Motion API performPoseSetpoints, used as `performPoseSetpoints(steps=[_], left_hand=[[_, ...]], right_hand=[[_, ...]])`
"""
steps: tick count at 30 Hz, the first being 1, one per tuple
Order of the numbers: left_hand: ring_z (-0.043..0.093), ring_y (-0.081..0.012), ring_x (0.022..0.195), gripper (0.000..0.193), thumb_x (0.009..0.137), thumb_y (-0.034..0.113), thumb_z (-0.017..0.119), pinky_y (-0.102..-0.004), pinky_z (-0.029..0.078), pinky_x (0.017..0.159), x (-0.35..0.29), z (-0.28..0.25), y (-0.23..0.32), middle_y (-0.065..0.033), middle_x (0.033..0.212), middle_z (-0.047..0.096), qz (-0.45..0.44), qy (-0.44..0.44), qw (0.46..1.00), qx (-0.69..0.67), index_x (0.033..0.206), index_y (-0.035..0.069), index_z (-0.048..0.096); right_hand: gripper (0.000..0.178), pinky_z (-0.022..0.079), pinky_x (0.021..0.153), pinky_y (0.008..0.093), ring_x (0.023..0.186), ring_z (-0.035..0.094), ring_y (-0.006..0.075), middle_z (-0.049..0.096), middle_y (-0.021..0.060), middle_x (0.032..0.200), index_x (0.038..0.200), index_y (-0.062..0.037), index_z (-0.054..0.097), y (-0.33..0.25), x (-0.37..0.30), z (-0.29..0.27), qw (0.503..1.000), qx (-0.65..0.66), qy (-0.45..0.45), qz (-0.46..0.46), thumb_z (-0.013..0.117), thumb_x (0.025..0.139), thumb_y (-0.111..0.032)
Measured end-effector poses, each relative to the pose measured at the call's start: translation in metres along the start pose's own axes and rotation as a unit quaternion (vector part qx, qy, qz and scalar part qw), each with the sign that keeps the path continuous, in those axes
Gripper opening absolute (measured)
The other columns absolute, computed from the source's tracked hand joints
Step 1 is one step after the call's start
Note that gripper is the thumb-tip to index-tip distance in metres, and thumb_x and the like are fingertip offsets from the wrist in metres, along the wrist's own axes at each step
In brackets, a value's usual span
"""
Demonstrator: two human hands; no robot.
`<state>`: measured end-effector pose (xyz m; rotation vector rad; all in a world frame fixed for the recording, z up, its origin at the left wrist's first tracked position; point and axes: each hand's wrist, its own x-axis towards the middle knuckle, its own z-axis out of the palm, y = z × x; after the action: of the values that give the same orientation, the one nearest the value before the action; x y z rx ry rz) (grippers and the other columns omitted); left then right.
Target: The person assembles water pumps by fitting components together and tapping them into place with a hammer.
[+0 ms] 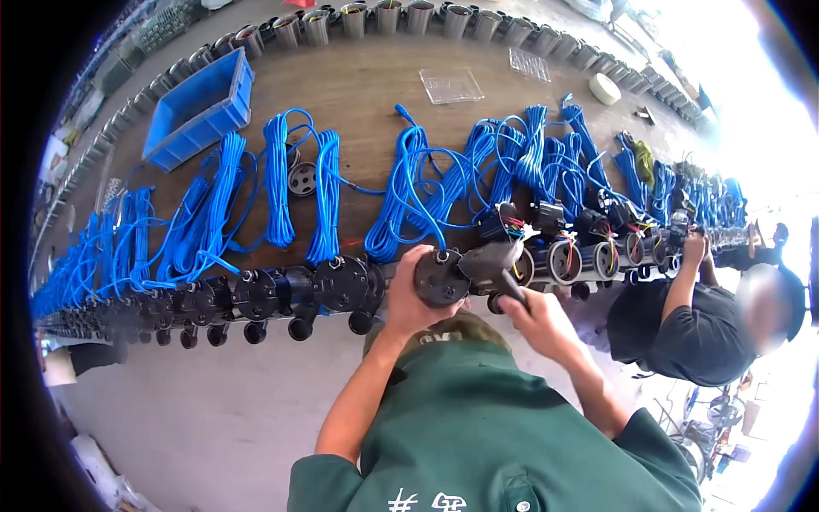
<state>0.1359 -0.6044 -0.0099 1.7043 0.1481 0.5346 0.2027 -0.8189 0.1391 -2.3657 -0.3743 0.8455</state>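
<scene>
My left hand is wrapped round the side of a round black end cap, from whose top a blue cable runs up to a coiled bundle. In my right hand is the handle of a black mallet. The mallet's head lies against or just over the cap's right edge; I cannot tell whether they touch. Left of my hands, similar black caps stand in a row with their blue cables. To the right, open metal cylinders show coloured wires inside.
A blue plastic crate stands on the brown table at the back left. Clear plastic trays and a white roll lie farther back. Steel cups line the far edge. At right, another person works along the row.
</scene>
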Motion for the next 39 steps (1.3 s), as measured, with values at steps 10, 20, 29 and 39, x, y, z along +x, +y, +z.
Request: performPoseSetpoints(steps=[10,20,29,39], left_hand=[[0.054,-0.0339,0.124,0.076,0.078,0.023,0.089,-0.0493,0.041,0.111,-0.101,0.005,-0.037,-0.0172,0.122,0.058,-0.256,-0.125,0.914,0.289,0.135,-0.006,0.048],[0.062,-0.0131,0.083,0.027,0.083,0.016,0.084,-0.0317,0.052,0.074,-0.156,0.065,-0.183,0.0004,0.092,0.066,-0.298,-0.019,0.95,0.095,0.103,0.003,0.071],[0.062,-0.0164,0.101,0.039,0.081,0.013,0.082,-0.0349,0.051,0.088,-0.152,0.061,-0.199,-0.0027,0.112,0.067,-0.348,0.005,0.938,-0.006,0.117,0.004,0.069],[0.06,-0.0123,0.082,0.026,0.083,0.016,0.085,-0.0329,0.051,0.073,-0.129,0.045,-0.128,-0.0004,0.092,0.067,-0.473,-0.05,0.877,-0.065,0.1,0.003,0.07]], right_hand=[[0.035,0.04,0.054,0.0332,0.061,0.048,0.0107,0.057,-0.0011,0.065,0.088,0.0001,0.062,0.068,-0.021,0.024,0.947,0.234,0.172,-0.137,0.069,0.1,-0.032],[0.042,0.036,0.05,0.0265,0.057,0.045,0.0051,0.051,-0.004,0.066,0.082,-0.0064,0.053,0.108,-0.015,0.047,0.902,0.396,-0.071,0.155,0.058,0.108,-0.039],[0.048,0.044,0.057,0.0376,0.062,0.051,0.0136,0.057,0.0042,0.064,0.08,0.0012,0.059,0.109,-0.001,0.081,0.952,0.277,-0.045,0.123,0.062,0.104,-0.041],[0.048,0.038,0.046,0.0254,0.053,0.049,0.0051,0.055,-0.0029,0.063,0.078,-0.0066,0.054,0.119,-0.02,0.045,0.912,0.383,-0.022,0.144,0.064,0.104,-0.045]])
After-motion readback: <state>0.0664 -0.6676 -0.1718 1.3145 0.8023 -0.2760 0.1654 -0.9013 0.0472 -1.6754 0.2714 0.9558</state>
